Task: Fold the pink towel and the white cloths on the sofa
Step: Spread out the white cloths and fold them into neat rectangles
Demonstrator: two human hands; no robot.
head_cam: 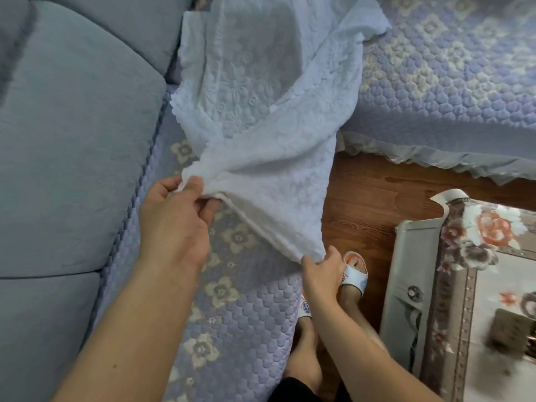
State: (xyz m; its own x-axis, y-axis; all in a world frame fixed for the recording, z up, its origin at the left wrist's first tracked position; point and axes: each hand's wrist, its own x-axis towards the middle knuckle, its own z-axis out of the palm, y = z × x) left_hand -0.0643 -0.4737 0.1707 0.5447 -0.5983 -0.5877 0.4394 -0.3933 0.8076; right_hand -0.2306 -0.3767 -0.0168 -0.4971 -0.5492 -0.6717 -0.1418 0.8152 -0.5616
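Your left hand [174, 216] and right hand [320, 269] each pinch a corner of the white cloth [261, 126]; keep that edge taut and match corners squarely on the sofa [232, 314].

cloth [261, 111] on sofa [237, 329], table [412, 285] to its right

White cloth [261, 117], sheer in places, embossed with raised flowers and edged in small scallops. Lavender quilted sofa cover [240, 323], stitched in a scale-like pattern, dotted with cream and grey flowers. Plain grey-blue back cushions [75, 158], faintly textured. Same lavender quilting with cream diamond motifs on the far seat [452, 68], trimmed by a pale grey-blue scalloped frill. Reddish-brown wood-grain floor [374, 204]. White slippers [355, 272] with orange and blue marks. Table cloth [490, 248] with orange and brown roses on a pale ground.
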